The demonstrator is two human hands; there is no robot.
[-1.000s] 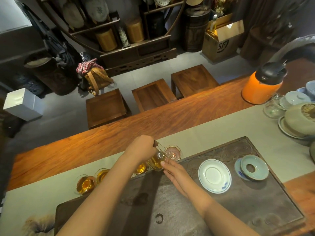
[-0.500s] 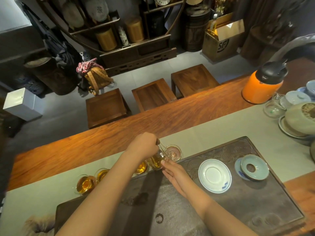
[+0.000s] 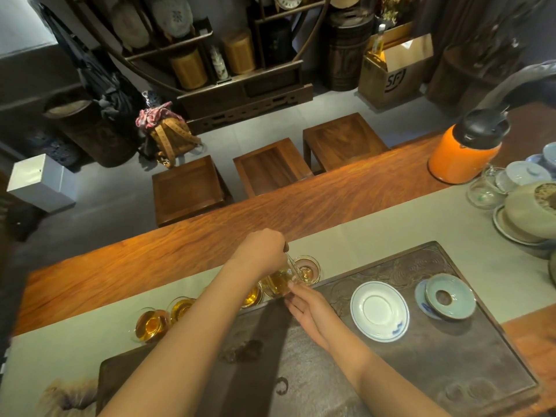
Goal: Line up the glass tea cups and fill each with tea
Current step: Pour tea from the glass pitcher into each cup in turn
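Note:
Small glass tea cups stand in a row along the far edge of the dark tea tray (image 3: 421, 371). Two at the left (image 3: 152, 325) (image 3: 180, 307) hold amber tea, and another filled cup (image 3: 251, 296) shows beside my forearm. My left hand (image 3: 261, 251) grips a small glass pitcher (image 3: 279, 281) of tea and tilts it toward the rightmost cup (image 3: 307, 269), which has a little tea in it. My right hand (image 3: 307, 305) lies with fingers together, its fingertips touching the pitcher's underside.
A white saucer (image 3: 379, 311) and a celadon lid on a blue saucer (image 3: 449, 296) sit on the tray's right half. An orange kettle (image 3: 463, 152), a glass jug (image 3: 484, 191) and ceramic vessels (image 3: 532, 212) stand far right. Three wooden stools (image 3: 270, 167) are beyond the table.
My left hand has tipped the pitcher further toward the rightmost cup, and a little tea now shows in that cup. My right hand has stayed under the pitcher.

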